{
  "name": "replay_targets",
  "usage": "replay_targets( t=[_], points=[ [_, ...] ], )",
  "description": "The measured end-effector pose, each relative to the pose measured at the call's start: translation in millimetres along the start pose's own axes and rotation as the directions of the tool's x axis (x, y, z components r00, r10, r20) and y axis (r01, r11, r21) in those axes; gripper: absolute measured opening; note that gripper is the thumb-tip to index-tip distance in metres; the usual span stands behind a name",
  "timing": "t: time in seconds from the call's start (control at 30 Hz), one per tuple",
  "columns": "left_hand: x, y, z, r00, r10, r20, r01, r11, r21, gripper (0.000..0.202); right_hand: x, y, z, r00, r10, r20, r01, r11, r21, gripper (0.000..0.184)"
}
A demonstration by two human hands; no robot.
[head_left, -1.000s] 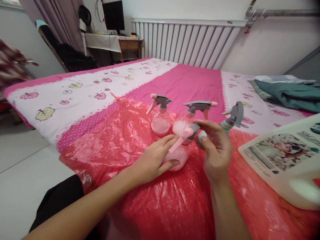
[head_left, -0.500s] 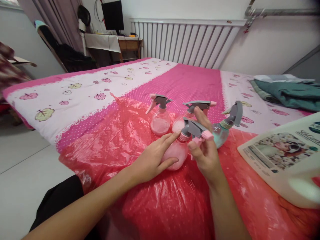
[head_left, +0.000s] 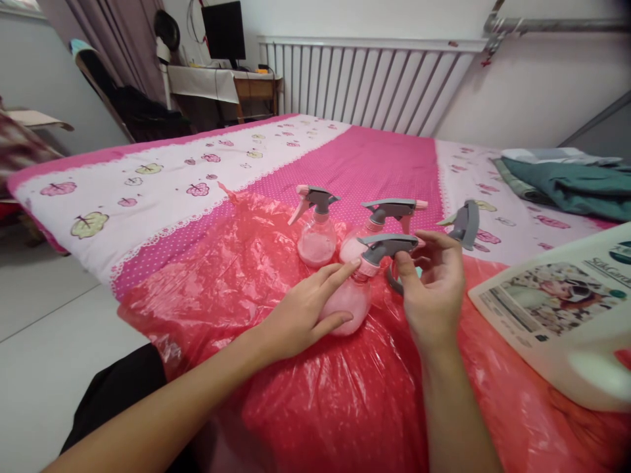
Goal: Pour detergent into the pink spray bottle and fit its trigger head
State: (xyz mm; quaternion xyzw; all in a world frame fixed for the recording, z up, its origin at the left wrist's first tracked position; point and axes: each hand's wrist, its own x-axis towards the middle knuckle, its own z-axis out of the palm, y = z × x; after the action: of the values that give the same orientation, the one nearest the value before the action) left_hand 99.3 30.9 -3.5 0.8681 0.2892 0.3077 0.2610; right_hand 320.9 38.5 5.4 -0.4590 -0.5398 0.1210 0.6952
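Observation:
A pink spray bottle with a grey and pink trigger head stands upright on red plastic sheeting. My left hand wraps round its body from the left, index fingertip at the pink collar. At the nozzle end, my right hand has its thumb and fingers closed on the trigger head. Behind stand two more pink spray bottles, one at the left and one partly hidden. A spray bottle with a grey head is mostly covered by my right hand. A dark curved piece below my right thumb is unclear.
Red plastic sheeting covers the near part of a pink and white bed. A large cream jug lies at the right. Folded dark green cloth rests behind it. A desk with a monitor stands at the back left.
My right hand has moved right and turned at the trigger head. The head has swivelled, its nozzle now pointing farther back and right. My left hand has stayed on the bottle.

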Motion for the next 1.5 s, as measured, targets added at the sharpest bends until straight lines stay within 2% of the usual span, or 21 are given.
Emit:
replay_targets(
  t=[0.13, 0.27, 0.4, 0.47, 0.53, 0.67, 0.8, 0.97, 1.23, 1.5],
  points=[
    [0.4, 0.0, -0.3, 1.000, 0.001, -0.006, -0.001, 1.000, -0.013, 0.078, -3.0, -4.9, 1.1, 0.993, 0.036, 0.110, -0.032, 0.999, -0.042, 0.046],
    [0.7, 1.2, -1.9, 1.000, 0.013, 0.014, -0.013, 1.000, -0.011, 0.077, -9.4, -8.6, 4.3, 0.954, 0.089, 0.285, -0.088, 0.996, -0.018, 0.059],
    [-0.1, 3.0, -3.0, 1.000, 0.014, 0.027, -0.014, 1.000, 0.005, 0.073, -17.6, -4.1, 7.3, 0.894, 0.097, 0.438, -0.164, 0.979, 0.118, 0.064],
    [-0.6, 3.9, -3.1, 1.000, 0.011, 0.027, -0.012, 1.000, 0.013, 0.072, -19.4, -1.9, 9.0, 0.879, 0.066, 0.473, -0.185, 0.960, 0.209, 0.060],
    [-0.8, 4.5, -3.0, 1.000, 0.011, 0.028, -0.011, 1.000, 0.021, 0.071, -18.6, -2.6, 11.4, 0.898, 0.052, 0.438, -0.189, 0.943, 0.275, 0.053],
    [-0.3, 4.6, -2.4, 1.000, 0.019, 0.021, -0.019, 1.000, 0.023, 0.072, -14.2, -11.1, 16.5, 0.934, 0.107, 0.341, -0.243, 0.890, 0.386, 0.037],
    [0.0, 4.3, -2.2, 0.999, 0.019, 0.027, -0.019, 0.999, 0.033, 0.073, -12.1, -15.7, 17.4, 0.942, 0.159, 0.295, -0.283, 0.850, 0.444, 0.031],
    [1.2, 5.7, -3.2, 0.999, 0.016, 0.033, -0.017, 1.000, 0.010, 0.074, -7.0, -13.1, 11.3, 0.935, 0.255, 0.245, -0.352, 0.750, 0.560, 0.022],
    [-0.5, 1.1, -0.2, 1.000, -0.005, 0.021, 0.004, 1.000, 0.024, 0.072, -6.9, -20.0, 9.7, 0.952, 0.173, 0.251, -0.271, 0.857, 0.439, 0.010],
    [-0.6, 0.9, 0.0, 1.000, -0.008, 0.018, 0.007, 1.000, 0.026, 0.073, -7.9, -27.8, 5.3, 0.924, 0.151, 0.350, -0.292, 0.870, 0.397, 0.033]
  ],
)
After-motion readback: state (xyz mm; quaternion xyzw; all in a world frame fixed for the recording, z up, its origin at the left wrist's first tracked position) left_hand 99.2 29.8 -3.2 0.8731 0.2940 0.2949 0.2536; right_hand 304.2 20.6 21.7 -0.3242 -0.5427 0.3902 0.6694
